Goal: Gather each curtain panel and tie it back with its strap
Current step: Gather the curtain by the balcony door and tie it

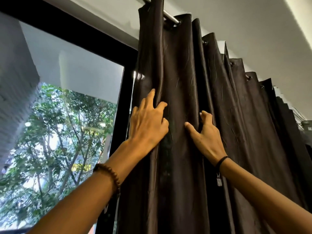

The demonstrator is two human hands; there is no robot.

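Curtain panel (182, 73), dark brown, glossy and creased, hangs in deep pleats from rod (170, 16) by grommets (248, 78), right of window (67, 98). Left hand (146, 124) and right hand (206, 137) each grip a fold with curled fingers.

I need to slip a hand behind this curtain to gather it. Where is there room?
Along the left edge of the curtain, beside the black window frame. Also the flat fold between the left hand and right hand. Rightward the pleats bunch tightly.

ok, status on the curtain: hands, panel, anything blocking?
Left hand grips the curtain at its edge fold. Right hand grips the next fold. Hangs on rod, not yet tied back. Nothing blocking.
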